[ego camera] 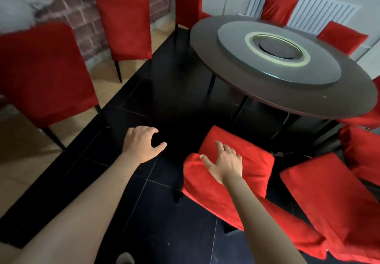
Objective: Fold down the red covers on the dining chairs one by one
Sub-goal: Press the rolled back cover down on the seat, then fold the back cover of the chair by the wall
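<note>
Floor (164, 212): black glossy tiles under and around the round table (236, 66); a tan strip runs along the wall beyond the table's left side.

Walls: pale, with a patch of printed or exposed brick (82, 21) left of the table; we cannot tell which, the view being blurred. White radiator (320, 15) behind the table.

Round table: dark top bearing a grey turntable (242, 58) with a pale ring and a dark disc at centre.

Chairs, red-covered: two upright by the brick wall, well left of the table (41, 74) (123, 23); one behind the table's left edge (187, 2); two on its far side by the radiator.

Nearest chair cover (246, 173): just in front of the table, red fabric bunched over the chair back. A second covered chair (329, 202) stands beside it, to the right.

Right hand (223, 161): fingers spread and straight, over the near chair cover; we take it as touching the fabric, gripping nothing.

Left hand (141, 142): in front of the table and left of that chair, above the black tiles, fingers loosely curved, holding nothing.
</note>
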